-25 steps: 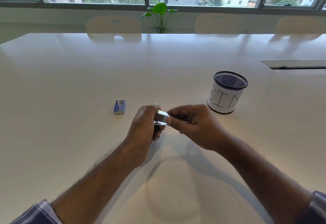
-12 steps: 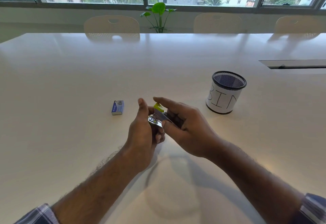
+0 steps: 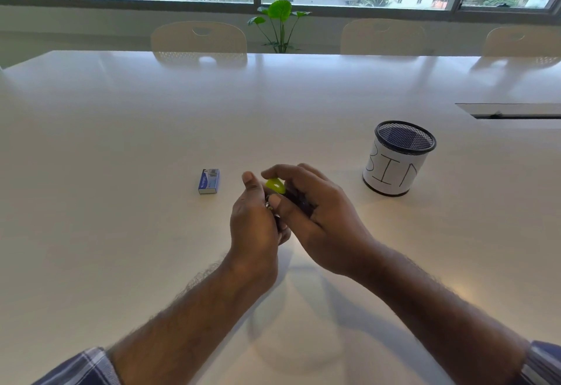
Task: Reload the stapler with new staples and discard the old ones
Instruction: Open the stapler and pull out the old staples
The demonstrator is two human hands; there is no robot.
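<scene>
Both the left hand (image 3: 258, 220) and right hand (image 3: 315, 217) gripped the stapler (image 3: 275, 186) between curled fingers, apparently being opened; the staple box (image 3: 209, 181) lay untouched left of them, the bin (image 3: 397, 160) right, so reloading and discarding remained.

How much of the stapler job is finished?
Nothing looks finished yet. Right now the left hand and right hand both grip the stapler above the table. The blue staple box lies shut and untouched. Still to do: drop the old staples in the bin and load new ones.
</scene>
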